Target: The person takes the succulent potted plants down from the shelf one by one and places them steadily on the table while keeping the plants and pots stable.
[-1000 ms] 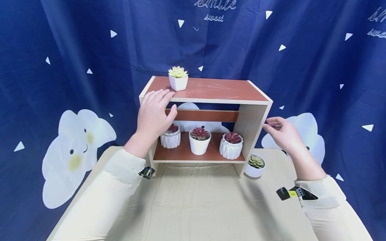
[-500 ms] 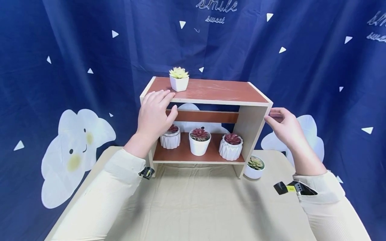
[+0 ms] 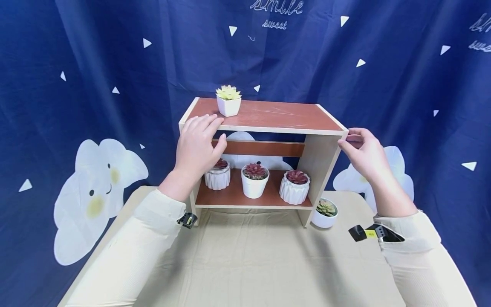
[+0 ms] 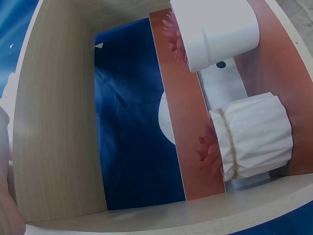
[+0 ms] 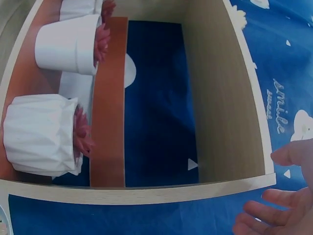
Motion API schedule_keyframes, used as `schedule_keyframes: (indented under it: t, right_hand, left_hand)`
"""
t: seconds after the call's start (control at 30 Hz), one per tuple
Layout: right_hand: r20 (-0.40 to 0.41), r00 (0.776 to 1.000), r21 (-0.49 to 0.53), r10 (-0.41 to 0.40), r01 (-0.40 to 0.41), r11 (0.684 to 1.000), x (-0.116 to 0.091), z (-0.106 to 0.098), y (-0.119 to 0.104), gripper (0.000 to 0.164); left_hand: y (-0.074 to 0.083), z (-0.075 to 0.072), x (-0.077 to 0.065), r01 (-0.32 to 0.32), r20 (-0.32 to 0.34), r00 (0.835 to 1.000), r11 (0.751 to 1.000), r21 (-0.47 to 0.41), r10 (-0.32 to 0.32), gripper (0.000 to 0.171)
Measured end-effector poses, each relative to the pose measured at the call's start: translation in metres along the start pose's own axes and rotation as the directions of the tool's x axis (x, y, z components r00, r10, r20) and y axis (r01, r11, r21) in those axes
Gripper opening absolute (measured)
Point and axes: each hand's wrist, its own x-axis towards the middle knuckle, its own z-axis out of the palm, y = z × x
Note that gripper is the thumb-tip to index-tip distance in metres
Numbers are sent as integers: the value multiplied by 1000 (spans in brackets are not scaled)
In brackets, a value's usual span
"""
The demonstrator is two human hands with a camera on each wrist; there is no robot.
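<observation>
A small two-tier wooden shelf (image 3: 284,116) with reddish-brown boards stands on the table. My left hand (image 3: 197,147) rests at its top left front corner, fingers lying over the top board, thumb pointing inward in front of the opening. At the opposite front corner, my right hand (image 3: 366,155) has its thumb and fingertips close to the side panel (image 3: 320,162); whether they touch, I cannot tell. A yellow-green succulent in a white pot (image 3: 229,107) sits on top. Below are a round white pot (image 3: 255,187) and fluted pots (image 3: 294,192) (image 3: 217,180), all with dark red succulents.
Outside the shelf's right leg, a green succulent in a round white bowl (image 3: 324,219) stands on the cloth-covered table (image 3: 249,260). A dark blue curtain (image 3: 115,51) with clouds and triangles hangs behind everything.
My right hand has risen along the shelf's right side to its top front corner. The left hand and the potted succulents keep their places.
</observation>
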Motion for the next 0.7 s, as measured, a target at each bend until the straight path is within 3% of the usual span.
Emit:
schedule_keyframes:
  t: [0.17,0.3,0.7]
  right_hand:
    - [-42,999,-28,-29,28,999,1,-3,-6,68]
    - [-84,990,-49,-114,111,993,1,0,-14,64]
    - [-158,927,-116,-341,326,938,0,14,-24,44]
  left_hand:
    - [1,0,1,-1,3,1000,1000,-2,1,47]
    - [0,0,0,2,1,1000,1000,-3,-2,46]
    - [-1,1,0,-7,-6,1000,1000,7,7,46]
